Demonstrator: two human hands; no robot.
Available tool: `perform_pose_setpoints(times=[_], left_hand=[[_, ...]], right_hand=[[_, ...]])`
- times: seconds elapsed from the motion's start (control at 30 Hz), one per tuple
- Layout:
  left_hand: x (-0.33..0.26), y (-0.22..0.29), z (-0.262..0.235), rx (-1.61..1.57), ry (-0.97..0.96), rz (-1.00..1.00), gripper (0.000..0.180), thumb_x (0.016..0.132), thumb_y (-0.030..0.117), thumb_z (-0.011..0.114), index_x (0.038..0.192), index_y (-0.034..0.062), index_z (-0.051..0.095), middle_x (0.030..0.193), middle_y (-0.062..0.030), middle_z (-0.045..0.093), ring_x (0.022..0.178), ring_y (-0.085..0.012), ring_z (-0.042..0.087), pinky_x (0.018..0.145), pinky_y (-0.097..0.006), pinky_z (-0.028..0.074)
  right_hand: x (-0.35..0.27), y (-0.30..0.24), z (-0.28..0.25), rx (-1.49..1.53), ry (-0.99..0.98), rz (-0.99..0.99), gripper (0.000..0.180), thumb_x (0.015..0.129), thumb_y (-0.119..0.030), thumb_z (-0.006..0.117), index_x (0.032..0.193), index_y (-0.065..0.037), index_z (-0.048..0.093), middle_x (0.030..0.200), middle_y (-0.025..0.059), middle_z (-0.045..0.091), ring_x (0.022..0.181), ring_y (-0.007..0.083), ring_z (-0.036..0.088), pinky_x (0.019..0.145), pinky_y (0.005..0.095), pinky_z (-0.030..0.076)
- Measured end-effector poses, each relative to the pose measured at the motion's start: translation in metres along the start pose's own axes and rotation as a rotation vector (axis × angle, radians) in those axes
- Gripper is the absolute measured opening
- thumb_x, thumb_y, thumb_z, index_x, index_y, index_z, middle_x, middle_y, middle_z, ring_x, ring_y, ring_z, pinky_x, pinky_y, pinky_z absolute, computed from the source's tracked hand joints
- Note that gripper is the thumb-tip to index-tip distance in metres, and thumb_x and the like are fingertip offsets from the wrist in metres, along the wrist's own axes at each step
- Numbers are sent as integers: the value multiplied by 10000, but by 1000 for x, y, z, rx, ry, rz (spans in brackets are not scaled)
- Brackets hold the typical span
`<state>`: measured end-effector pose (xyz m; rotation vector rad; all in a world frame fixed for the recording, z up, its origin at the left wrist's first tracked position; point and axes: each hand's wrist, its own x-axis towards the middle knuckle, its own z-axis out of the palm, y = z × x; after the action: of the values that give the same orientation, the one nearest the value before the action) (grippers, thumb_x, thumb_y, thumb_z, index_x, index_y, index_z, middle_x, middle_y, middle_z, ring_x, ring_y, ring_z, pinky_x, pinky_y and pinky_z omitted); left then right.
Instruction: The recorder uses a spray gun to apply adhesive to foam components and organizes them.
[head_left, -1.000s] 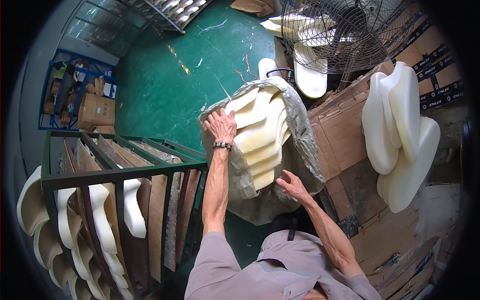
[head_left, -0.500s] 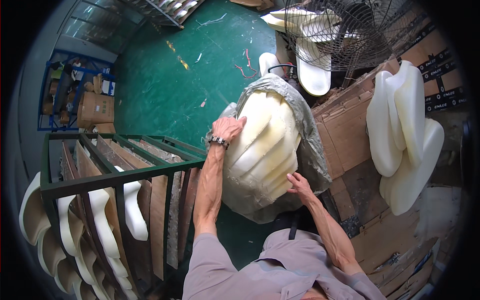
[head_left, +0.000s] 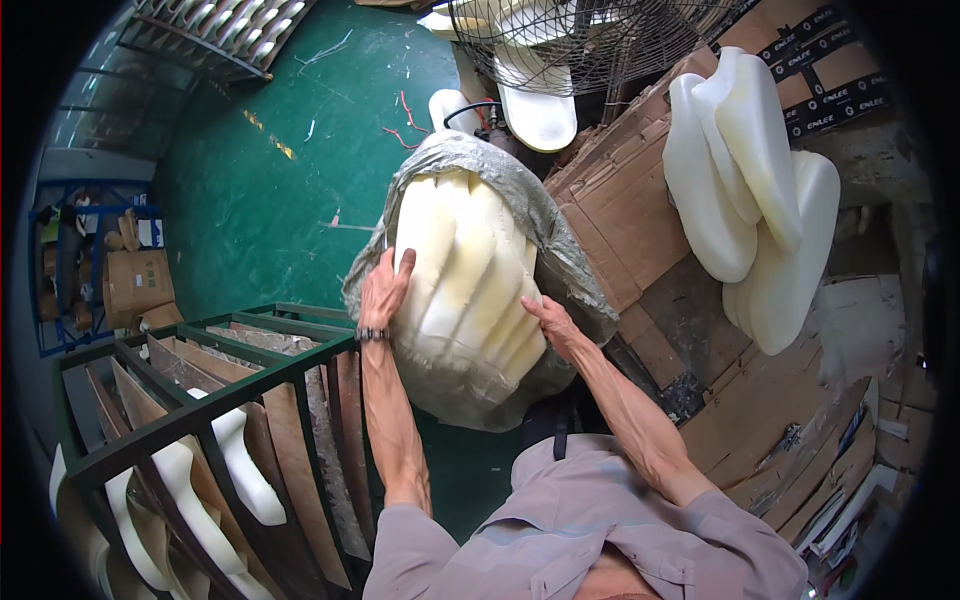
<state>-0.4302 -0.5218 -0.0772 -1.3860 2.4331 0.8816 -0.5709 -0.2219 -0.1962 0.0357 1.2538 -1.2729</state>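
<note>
Inside the grey sack (head_left: 562,232) lie pale foam pieces (head_left: 455,270). At the sack's left, the left hand (head_left: 383,292) has moved lower beside them, thumb and fingers apart; at its right, the right hand (head_left: 556,328) touches their edge, fingers clamped or not I cannot tell. Both sides now look braced.

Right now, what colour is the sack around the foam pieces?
Dull grey. The sack shows best in the head view, around the cream foam pieces.
</note>
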Motion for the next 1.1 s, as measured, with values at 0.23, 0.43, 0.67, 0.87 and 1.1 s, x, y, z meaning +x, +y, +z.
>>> perform_pose_setpoints(times=[0.23, 0.43, 0.67, 0.87, 1.1], left_hand=[[-77, -47, 60, -141, -51, -331, 994, 969, 749, 77, 1205, -3, 683, 1130, -351, 646, 1153, -550, 553, 1004, -572, 411], [-103, -59, 94, -336, 26, -329, 984, 976, 758, 146, 1048, -28, 735, 932, -270, 725, 1021, -412, 685, 883, -485, 485], [-248, 17, 30, -512, 398, 77, 786, 1057, 616, 279, 1042, -39, 714, 852, -191, 690, 822, -255, 644, 746, -401, 476], [-424, 145, 21, -323, 607, 474, 541, 1025, 460, 511, 1096, -46, 690, 839, -84, 611, 830, -194, 590, 738, -333, 459], [-499, 241, 21, -265, 418, 1046, 1015, 720, 436, 879, 1486, -7, 382, 1393, -174, 496, 1194, -283, 552, 1009, -447, 476]], right_hand=[[-95, 1, -26, 136, -91, 0, 720, 883, -434, 768, 1401, -1, 517, 1257, 80, 646, 1099, 165, 638, 928, 310, 519], [-135, 14, -15, 37, -118, -41, 695, 876, -346, 784, 1417, -4, 513, 1302, 93, 627, 1157, 180, 607, 1017, 347, 472], [-238, 14, -13, -184, -188, -235, 755, 809, -390, 808, 1391, 17, 549, 1279, 158, 646, 1179, 242, 604, 1043, 365, 451], [-343, 39, -83, -115, -195, -449, 641, 808, -243, 803, 1362, -10, 580, 1240, 78, 663, 1150, 213, 611, 1048, 356, 451], [-443, 88, -185, 397, -271, -818, 663, 733, -77, 774, 1362, 0, 577, 1284, 69, 658, 1187, 185, 600, 1044, 348, 455]])
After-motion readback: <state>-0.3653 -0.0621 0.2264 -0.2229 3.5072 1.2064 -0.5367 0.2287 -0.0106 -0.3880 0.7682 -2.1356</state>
